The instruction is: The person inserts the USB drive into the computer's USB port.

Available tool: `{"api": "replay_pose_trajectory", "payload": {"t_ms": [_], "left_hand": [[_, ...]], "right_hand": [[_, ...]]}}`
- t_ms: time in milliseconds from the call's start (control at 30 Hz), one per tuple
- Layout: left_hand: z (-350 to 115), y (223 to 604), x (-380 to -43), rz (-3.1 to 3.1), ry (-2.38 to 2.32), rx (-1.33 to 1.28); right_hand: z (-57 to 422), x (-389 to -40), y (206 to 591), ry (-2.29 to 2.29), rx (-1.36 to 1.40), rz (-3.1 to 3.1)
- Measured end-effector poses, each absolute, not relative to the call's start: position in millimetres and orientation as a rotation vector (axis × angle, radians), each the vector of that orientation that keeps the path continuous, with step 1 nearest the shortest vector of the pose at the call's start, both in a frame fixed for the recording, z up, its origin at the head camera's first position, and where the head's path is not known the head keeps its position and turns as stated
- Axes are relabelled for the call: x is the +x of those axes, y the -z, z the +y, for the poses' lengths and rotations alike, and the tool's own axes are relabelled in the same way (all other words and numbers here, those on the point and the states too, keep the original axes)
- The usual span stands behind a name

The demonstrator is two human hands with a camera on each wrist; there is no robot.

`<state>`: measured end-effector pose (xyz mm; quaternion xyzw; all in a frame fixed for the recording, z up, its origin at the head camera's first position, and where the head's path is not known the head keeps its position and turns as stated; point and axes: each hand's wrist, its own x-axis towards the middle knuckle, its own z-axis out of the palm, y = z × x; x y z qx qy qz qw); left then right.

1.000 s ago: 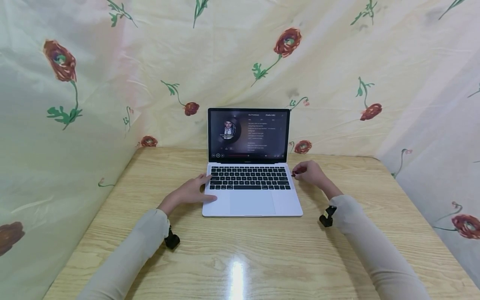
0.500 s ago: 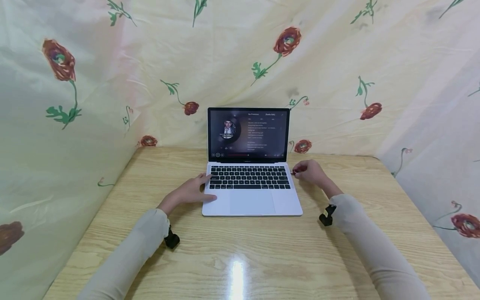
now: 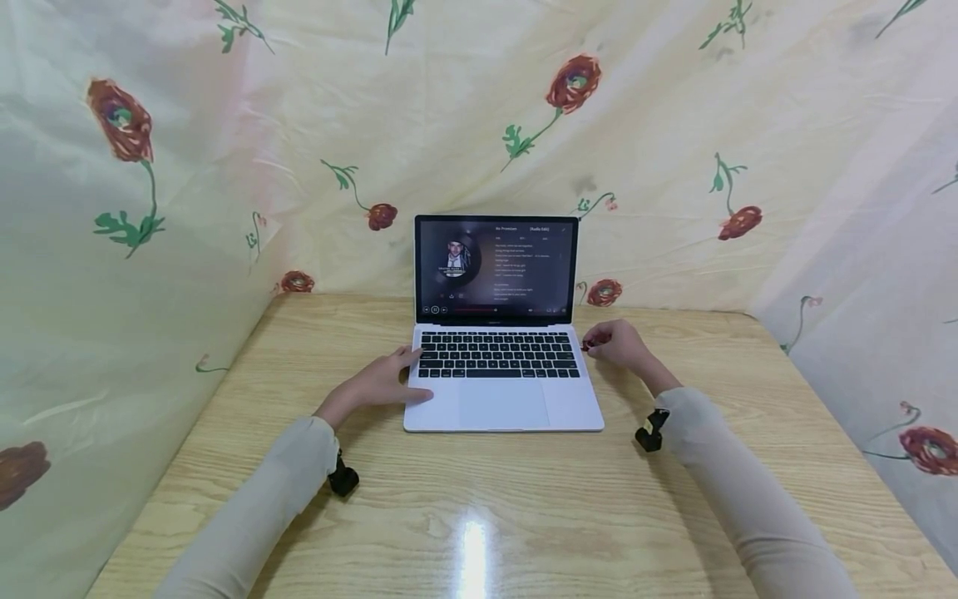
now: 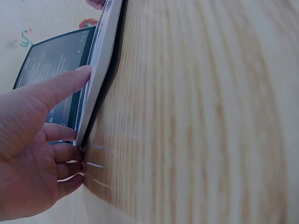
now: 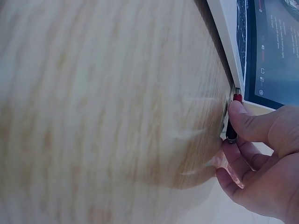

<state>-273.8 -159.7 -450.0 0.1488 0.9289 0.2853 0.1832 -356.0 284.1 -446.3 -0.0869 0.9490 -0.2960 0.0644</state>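
Note:
An open silver laptop (image 3: 503, 405) stands on the wooden table, its lit screen (image 3: 496, 270) showing a music player with lyrics. My left hand (image 3: 377, 380) rests at its left edge. The thumb lies over the palm rest and the index fingertip over the keyboard's edge, while the other fingers touch the side, as the left wrist view shows. At the opposite side, my right hand (image 3: 619, 345) pinches a small red and black USB flash drive (image 5: 231, 129) between thumb and fingers. Its short metal plug (image 5: 237, 90) meets the laptop's right side; some of the metal shows.
Bare wood table (image 3: 479, 482) stretches in front of the laptop and to both sides. A flower-printed cloth (image 3: 449, 125) hangs behind the table and along its sides. Small black wrist cameras (image 3: 343, 478) hang below both sleeves.
My right wrist has shifted very slightly left, toward the laptop, with the flash drive still pinched. My left hand and the laptop have stayed in place.

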Motion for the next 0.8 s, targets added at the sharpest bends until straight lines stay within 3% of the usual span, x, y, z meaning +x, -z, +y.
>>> {"api": "replay_pose_trajectory", "payload": {"t_ms": [800], "left_hand": [[-159.8, 450.9, -273.9, 2.616, -0.836, 0.435]], "right_hand": [[285.2, -355.5, 447.9, 0.898, -0.277, 2.887]]}}
